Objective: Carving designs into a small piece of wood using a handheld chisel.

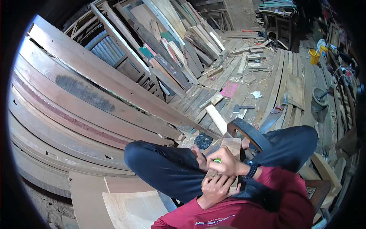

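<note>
A wooden block point(233, 145) lies in my lap between my crossed legs. My left hand point(218, 189) is wrapped over its near end, fingers curled around the wood. Just beyond it, my right hand point(225, 161) makes a fist around a tool with a green-ended handle point(217, 160). The fist hides the rest of that tool, so its kind does not show. A dark curved wooden piece point(249, 133) arches beside the block, close to my right leg.
Long planks point(91, 76) lean along the left. On the floor ahead are a hatchet point(244, 108), a handsaw point(270, 119), a pink sheet point(229, 89) and wood scraps. A bucket point(319, 100) and a yellow pail point(314, 57) stand at right. Light boards point(133, 208) lie at my left.
</note>
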`<state>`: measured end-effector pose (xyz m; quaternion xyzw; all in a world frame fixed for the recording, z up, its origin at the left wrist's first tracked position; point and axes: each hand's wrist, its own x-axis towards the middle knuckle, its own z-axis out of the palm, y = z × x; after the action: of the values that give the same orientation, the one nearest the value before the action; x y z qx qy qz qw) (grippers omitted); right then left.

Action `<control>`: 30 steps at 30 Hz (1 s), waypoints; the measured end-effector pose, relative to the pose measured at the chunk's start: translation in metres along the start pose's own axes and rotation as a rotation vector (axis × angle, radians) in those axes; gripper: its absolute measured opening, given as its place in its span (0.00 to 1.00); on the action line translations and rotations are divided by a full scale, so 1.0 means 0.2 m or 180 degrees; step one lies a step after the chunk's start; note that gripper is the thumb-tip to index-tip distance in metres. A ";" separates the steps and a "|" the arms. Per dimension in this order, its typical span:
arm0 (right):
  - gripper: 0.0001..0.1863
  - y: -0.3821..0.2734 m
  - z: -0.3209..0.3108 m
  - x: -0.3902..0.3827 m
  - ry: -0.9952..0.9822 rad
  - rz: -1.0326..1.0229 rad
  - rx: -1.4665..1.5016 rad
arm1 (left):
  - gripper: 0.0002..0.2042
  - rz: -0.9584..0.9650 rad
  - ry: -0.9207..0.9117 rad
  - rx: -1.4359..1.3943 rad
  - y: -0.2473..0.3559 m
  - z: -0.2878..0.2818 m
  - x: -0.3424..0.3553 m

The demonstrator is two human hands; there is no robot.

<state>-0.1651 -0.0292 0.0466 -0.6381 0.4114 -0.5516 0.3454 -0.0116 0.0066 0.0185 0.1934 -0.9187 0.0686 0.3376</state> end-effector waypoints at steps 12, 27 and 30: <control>0.12 0.11 -0.02 0.03 -0.0002 0.0127 -0.0137 | 0.15 0.0002 0.0036 -0.0006 0.01 0.00 0.00; 0.11 -0.01 0.00 -0.01 0.0008 -0.0177 -0.0020 | 0.14 -0.0001 -0.0007 -0.0016 -0.01 0.00 -0.01; 0.11 0.08 0.01 0.03 0.0088 0.0059 -0.0071 | 0.15 -0.0026 0.0027 -0.0030 0.01 0.01 -0.01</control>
<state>-0.1660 -0.0414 0.0347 -0.6304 0.4281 -0.5525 0.3377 -0.0114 0.0080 0.0156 0.1953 -0.9167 0.0637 0.3427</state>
